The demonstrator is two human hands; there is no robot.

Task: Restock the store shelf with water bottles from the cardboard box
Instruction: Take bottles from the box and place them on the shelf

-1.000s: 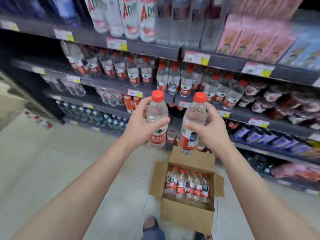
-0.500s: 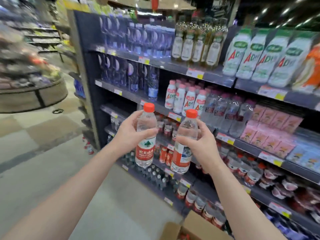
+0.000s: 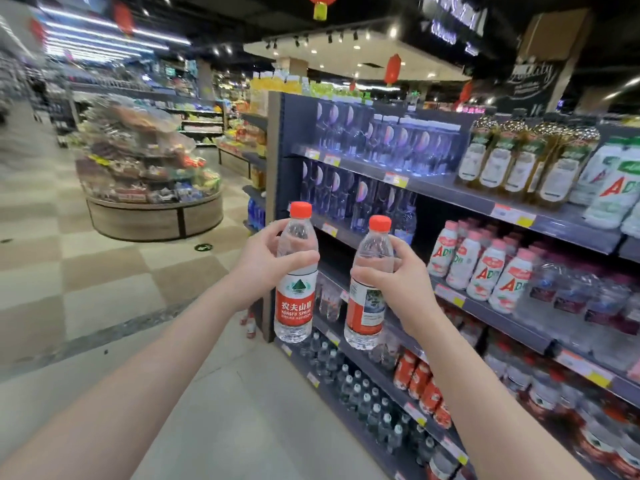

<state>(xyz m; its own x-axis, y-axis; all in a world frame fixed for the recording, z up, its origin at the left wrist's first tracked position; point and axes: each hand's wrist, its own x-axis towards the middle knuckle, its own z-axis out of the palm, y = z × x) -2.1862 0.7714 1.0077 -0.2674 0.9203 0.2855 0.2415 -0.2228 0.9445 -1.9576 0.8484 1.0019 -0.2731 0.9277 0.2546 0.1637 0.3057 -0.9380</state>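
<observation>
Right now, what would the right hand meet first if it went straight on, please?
Likely the right hand's red-capped clear plastic water bottle would touch the dark grey shelf edge below the blue-tinted bottles; depth is unclear.

Light: bright overhead, from ceiling spotlights point(image 3: 393, 31) and strip lights point(image 3: 104, 39).
Blur: round display point(image 3: 149, 168) and right end of the shelf point(image 3: 460, 199) smeared.
Edges: straight lines bow, wide-angle distortion.

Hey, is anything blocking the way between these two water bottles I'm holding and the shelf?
Nothing visible stands between them. The left hand grips the left bottle and the right hand grips the right bottle, both in open air before the shelf. Which slot they go to cannot be told.
</observation>
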